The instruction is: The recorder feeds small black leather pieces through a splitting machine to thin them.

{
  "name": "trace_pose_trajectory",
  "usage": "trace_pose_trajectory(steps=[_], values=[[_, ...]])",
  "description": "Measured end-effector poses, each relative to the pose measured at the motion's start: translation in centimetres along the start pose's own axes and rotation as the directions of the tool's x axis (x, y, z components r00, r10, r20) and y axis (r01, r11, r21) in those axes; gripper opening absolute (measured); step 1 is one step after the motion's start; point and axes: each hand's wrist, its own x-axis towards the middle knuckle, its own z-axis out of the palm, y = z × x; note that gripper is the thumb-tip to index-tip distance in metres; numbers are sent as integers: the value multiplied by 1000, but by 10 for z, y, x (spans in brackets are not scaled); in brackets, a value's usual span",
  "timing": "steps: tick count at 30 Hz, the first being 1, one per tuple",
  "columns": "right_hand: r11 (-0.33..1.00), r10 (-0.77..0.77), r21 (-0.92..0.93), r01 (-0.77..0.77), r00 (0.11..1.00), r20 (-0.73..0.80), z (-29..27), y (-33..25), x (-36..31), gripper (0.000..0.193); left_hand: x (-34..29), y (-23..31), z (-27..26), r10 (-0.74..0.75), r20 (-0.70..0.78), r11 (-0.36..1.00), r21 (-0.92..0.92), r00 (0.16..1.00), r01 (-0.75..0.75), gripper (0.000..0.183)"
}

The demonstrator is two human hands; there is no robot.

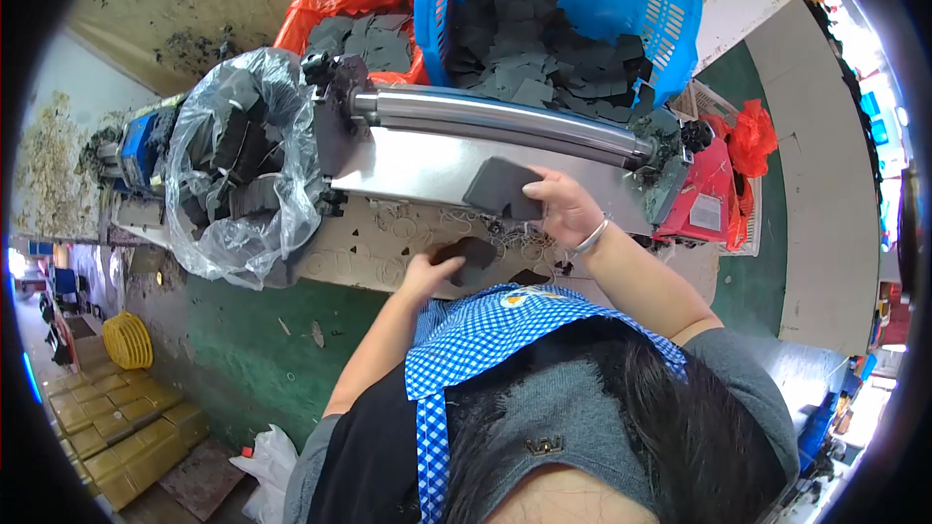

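Pinching dark pieces (500, 186) narrowly: left hand (425, 278), right hand (571, 209).

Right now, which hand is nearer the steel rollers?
Right. The right hand is on the person's side of the steel rollers, close to them; the left hand is farther back, nearer the apron.
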Motion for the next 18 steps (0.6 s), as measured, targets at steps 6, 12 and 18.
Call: trace_pose_trajectory(steps=[6,12,18], values=[[904,20,-423,-67,993,-116,-5,-1,-10,37,-4,71,6,146,-212,397,907,966,139,55],[596,50,-801,63,992,115,8,-13,9,38,-36,161,6,268,171,592,-806,948,-22,47],[80,-45,-963,257,966,254,25,-52,63,53,-27,159,-1,135,-36,825,-549,990,-133,38]])
